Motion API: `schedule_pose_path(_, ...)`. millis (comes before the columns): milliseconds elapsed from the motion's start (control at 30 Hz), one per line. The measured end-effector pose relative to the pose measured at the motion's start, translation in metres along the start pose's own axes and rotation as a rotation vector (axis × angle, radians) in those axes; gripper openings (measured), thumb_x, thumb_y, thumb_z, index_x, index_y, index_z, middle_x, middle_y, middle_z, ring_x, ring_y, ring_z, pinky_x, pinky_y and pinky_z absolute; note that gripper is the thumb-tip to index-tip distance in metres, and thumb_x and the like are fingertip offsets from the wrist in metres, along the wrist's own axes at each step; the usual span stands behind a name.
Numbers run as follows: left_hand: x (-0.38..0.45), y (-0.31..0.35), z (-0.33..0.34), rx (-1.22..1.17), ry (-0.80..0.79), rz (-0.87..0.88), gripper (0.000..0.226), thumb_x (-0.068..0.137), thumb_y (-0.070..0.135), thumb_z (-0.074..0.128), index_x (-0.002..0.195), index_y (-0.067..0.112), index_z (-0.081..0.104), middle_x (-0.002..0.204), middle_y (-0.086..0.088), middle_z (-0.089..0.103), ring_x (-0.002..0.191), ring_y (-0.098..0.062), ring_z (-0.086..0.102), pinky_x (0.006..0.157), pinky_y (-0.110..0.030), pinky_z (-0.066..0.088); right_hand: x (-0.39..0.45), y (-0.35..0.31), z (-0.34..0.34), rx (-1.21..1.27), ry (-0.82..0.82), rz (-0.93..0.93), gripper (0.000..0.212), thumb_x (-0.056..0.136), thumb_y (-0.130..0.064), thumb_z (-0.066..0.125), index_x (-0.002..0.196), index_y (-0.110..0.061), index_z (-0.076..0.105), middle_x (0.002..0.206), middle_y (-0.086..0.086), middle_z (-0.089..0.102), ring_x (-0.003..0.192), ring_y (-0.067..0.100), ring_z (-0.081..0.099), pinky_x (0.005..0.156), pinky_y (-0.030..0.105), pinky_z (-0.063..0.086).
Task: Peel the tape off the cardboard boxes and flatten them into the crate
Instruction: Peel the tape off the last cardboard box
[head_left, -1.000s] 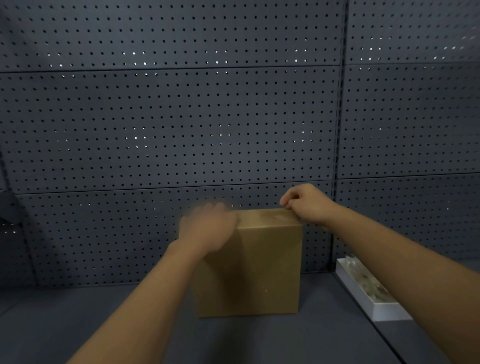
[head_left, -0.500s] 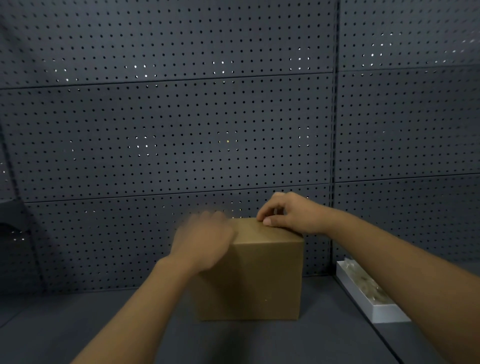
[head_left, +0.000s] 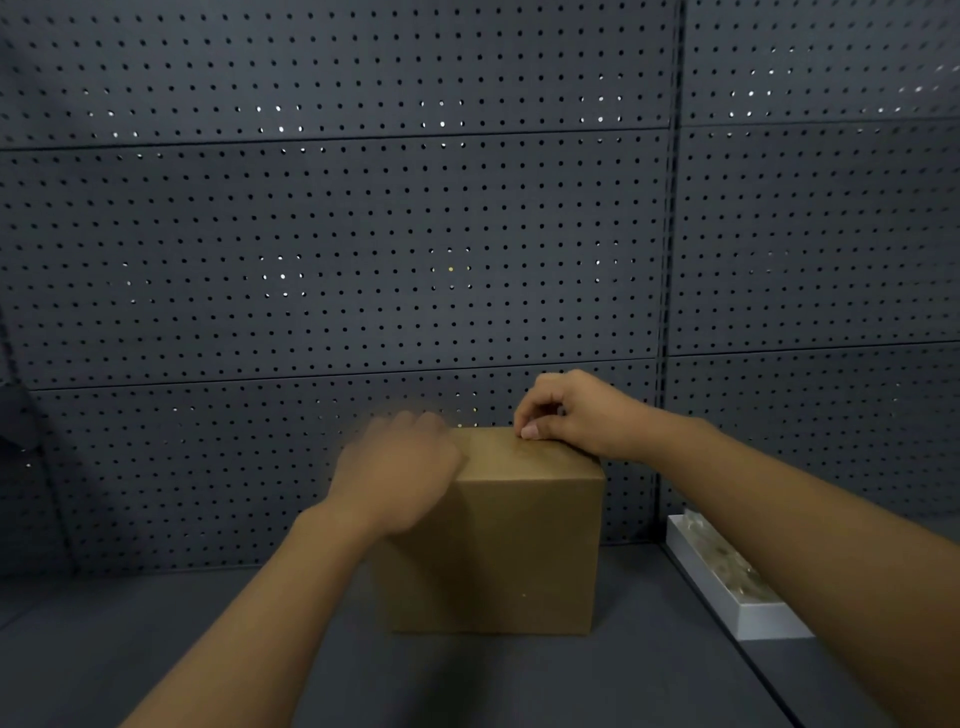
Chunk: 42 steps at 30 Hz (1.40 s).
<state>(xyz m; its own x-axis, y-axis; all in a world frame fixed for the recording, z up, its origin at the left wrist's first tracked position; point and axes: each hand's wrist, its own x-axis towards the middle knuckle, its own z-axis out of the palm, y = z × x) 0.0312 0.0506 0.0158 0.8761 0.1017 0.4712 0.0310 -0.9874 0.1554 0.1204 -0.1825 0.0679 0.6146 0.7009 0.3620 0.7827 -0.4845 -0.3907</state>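
Cardboard box (head_left: 514, 540) stands closed on the bench (head_left: 156, 649), so tape-picking is in hand: the right hand (head_left: 576, 415) pinches at its top. The left hand (head_left: 400, 467) steadies it, its blurred fingers unreadable; next, a freed tape end needs lifting.

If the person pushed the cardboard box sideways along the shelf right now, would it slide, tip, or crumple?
The cardboard box would probably slide: it sits flat on the smooth dark shelf on a broad base. Its sharp edges and closed top suggest stiff walls, unlikely to crumple. The left hand rests on its top corner, so tipping seems unlikely. Its weight cannot be judged.
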Motion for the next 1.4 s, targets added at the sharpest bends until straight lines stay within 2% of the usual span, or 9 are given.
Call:
schedule_pose_path(300, 0.005, 0.000, 0.001, 0.001, -0.014, -0.012, 0.041, 0.105, 0.051, 0.025, 0.138, 0.035, 0.043, 0.136, 0.008, 0.050, 0.124, -0.017, 0.042, 0.089, -0.043, 0.039, -0.001, 0.012, 0.005, 0.055, 0.069, -0.027, 0.013, 0.096, -0.022, 0.071, 0.105, -0.026, 0.080, 0.099, -0.013, 0.061, 0.094, 0.000, 0.059, 0.081, 0.013, 0.044)
schedule_pose_path(367, 0.005, 0.000, 0.000, 0.003, -0.011, -0.012, 0.041, 0.105, 0.051, 0.025, 0.138, 0.035, 0.043, 0.136, 0.007, 0.050, 0.125, -0.018, 0.042, 0.088, -0.042, 0.039, 0.001, 0.011, 0.004, 0.048, 0.050, -0.032, 0.012, 0.096, -0.022, 0.071, 0.104, -0.027, 0.079, 0.099, -0.013, 0.061, 0.094, 0.000, 0.059, 0.082, 0.014, 0.045)
schedule_pose_path(500, 0.002, -0.001, 0.000, 0.007, -0.006, -0.004, 0.042, 0.104, 0.052, 0.025, 0.138, 0.035, 0.042, 0.136, 0.008, 0.050, 0.125, -0.017, 0.041, 0.086, -0.042, 0.037, 0.005, 0.007, 0.000, 0.022, -0.002, -0.030, 0.013, 0.096, -0.021, 0.072, 0.096, -0.033, 0.076, 0.100, -0.011, 0.061, 0.095, 0.007, 0.060, 0.090, 0.029, 0.051)
schedule_pose_path(700, 0.001, 0.000, -0.001, 0.005, -0.018, -0.004, 0.041, 0.104, 0.052, 0.024, 0.135, 0.035, 0.043, 0.133, 0.008, 0.050, 0.122, -0.017, 0.041, 0.087, -0.042, 0.037, 0.004, 0.005, 0.005, 0.007, 0.014, -0.029, 0.014, 0.097, -0.018, 0.070, 0.095, -0.031, 0.075, 0.100, -0.007, 0.060, 0.097, 0.010, 0.060, 0.092, 0.032, 0.050)
schedule_pose_path(867, 0.003, 0.002, -0.001, -0.007, -0.038, -0.007, 0.041, 0.104, 0.053, 0.024, 0.136, 0.035, 0.043, 0.133, 0.008, 0.050, 0.122, -0.017, 0.041, 0.087, -0.042, 0.038, 0.004, 0.005, 0.008, 0.001, 0.029, -0.036, 0.017, 0.097, -0.016, 0.069, 0.093, -0.032, 0.073, 0.099, -0.011, 0.059, 0.097, 0.005, 0.058, 0.089, 0.024, 0.045)
schedule_pose_path(1000, 0.003, 0.003, -0.003, -0.005, -0.041, -0.003, 0.042, 0.104, 0.052, 0.024, 0.137, 0.034, 0.043, 0.135, 0.007, 0.050, 0.123, -0.017, 0.041, 0.087, -0.042, 0.038, 0.003, 0.007, 0.010, 0.013, 0.043, -0.045, 0.015, 0.099, -0.015, 0.067, 0.095, -0.027, 0.073, 0.098, -0.014, 0.057, 0.097, 0.004, 0.057, 0.091, 0.025, 0.045)
schedule_pose_path(1167, 0.003, 0.002, -0.003, -0.003, -0.043, -0.003, 0.042, 0.104, 0.053, 0.023, 0.137, 0.034, 0.044, 0.135, 0.007, 0.050, 0.122, -0.017, 0.041, 0.086, -0.041, 0.037, 0.003, 0.007, 0.013, -0.071, 0.017, -0.048, 0.017, 0.104, -0.015, 0.057, 0.097, -0.029, 0.064, 0.102, -0.013, 0.056, 0.098, 0.009, 0.056, 0.090, 0.035, 0.051)
schedule_pose_path(1300, 0.002, 0.001, -0.003, -0.003, -0.035, 0.001, 0.043, 0.104, 0.053, 0.023, 0.137, 0.034, 0.043, 0.136, 0.007, 0.050, 0.123, -0.018, 0.042, 0.089, -0.043, 0.040, -0.002, 0.013, 0.012, 0.087, 0.077, -0.016, 0.012, 0.104, -0.021, 0.058, 0.102, -0.031, 0.064, 0.106, -0.007, 0.064, 0.100, 0.011, 0.060, 0.087, 0.030, 0.052)
schedule_pose_path(1400, 0.002, 0.001, -0.004, -0.007, -0.041, -0.002, 0.044, 0.104, 0.054, 0.023, 0.138, 0.034, 0.043, 0.136, 0.007, 0.050, 0.124, -0.017, 0.041, 0.090, -0.044, 0.040, -0.001, 0.014, 0.012, 0.079, 0.066, -0.044, 0.013, 0.103, -0.020, 0.060, 0.103, -0.030, 0.069, 0.107, -0.011, 0.061, 0.102, 0.003, 0.058, 0.084, 0.018, 0.044)
